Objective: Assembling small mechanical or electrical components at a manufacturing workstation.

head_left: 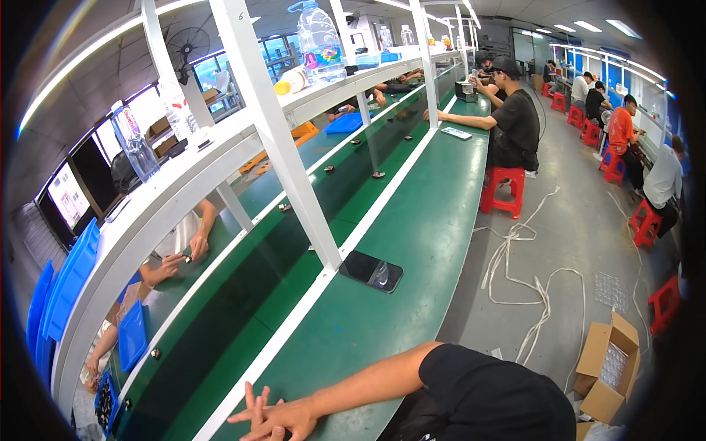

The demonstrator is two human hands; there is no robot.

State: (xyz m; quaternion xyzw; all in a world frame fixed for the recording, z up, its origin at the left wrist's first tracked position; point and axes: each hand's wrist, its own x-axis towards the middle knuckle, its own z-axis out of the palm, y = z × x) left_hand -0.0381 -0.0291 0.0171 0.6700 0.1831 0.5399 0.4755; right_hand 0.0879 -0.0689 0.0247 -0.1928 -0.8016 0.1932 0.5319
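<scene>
From the lower right, my right arm in a black short sleeve reaches across the green bench. My right hand [294,417] is over the bench's near end, close to the white rail, with stretched fingers and no object visible in its grip. Several fingers overlap around it, pointing up and left; some may belong to my left hand, whose palm and arm are not visible. A small dark patch shows under the hand at the lower edge, too little to name. Farther along the bench lies a black phone [372,271], apart from my hand.
A dark green conveyor belt [243,294] carries small parts beyond the white rail. White posts [276,132] hold up a shelf with bottles. Co-workers' hands [197,246] work across the belt. Red stools [503,192], white cords and an open cardboard box [609,360] are on the right.
</scene>
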